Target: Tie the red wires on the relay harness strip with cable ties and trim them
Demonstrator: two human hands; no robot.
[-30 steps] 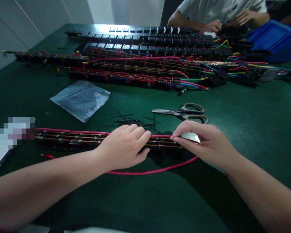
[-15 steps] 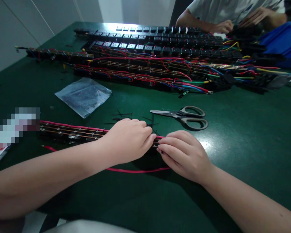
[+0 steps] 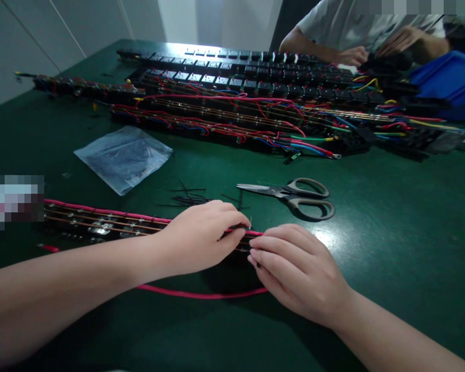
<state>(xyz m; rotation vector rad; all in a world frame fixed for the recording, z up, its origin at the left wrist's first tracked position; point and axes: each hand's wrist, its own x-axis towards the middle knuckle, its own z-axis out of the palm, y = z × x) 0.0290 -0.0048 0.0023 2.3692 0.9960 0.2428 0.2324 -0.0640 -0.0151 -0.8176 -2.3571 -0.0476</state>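
A long black power strip [image 3: 134,227] with bare copper bars lies before me, a red wire [image 3: 112,211] running along its far edge. Over the strip, my left hand [image 3: 203,235] is closed, thumb and index fingertips bent together near the red wire; what they pinch is too small to make out. My right hand [image 3: 302,271] is closed around the strip's right part, fingertips on its near side beside the left hand. A red wire loop [image 3: 201,295] curves in front. Several thin black cable ties [image 3: 189,199] lie just beyond the left hand.
Scissors [image 3: 282,192] lie beyond my hands, pointing left. A clear plastic bag [image 3: 124,157] is at left. Wired power strips [image 3: 217,111] fill the table's back, with a blue bin [image 3: 449,82] at right. Another person's hands [image 3: 399,44] work at the far side.
The view has shifted slightly, so the strip's left part sits lower and further left. My left hand's thumb and index finger now show a small gap behind their tips. My right hand keeps its hold.
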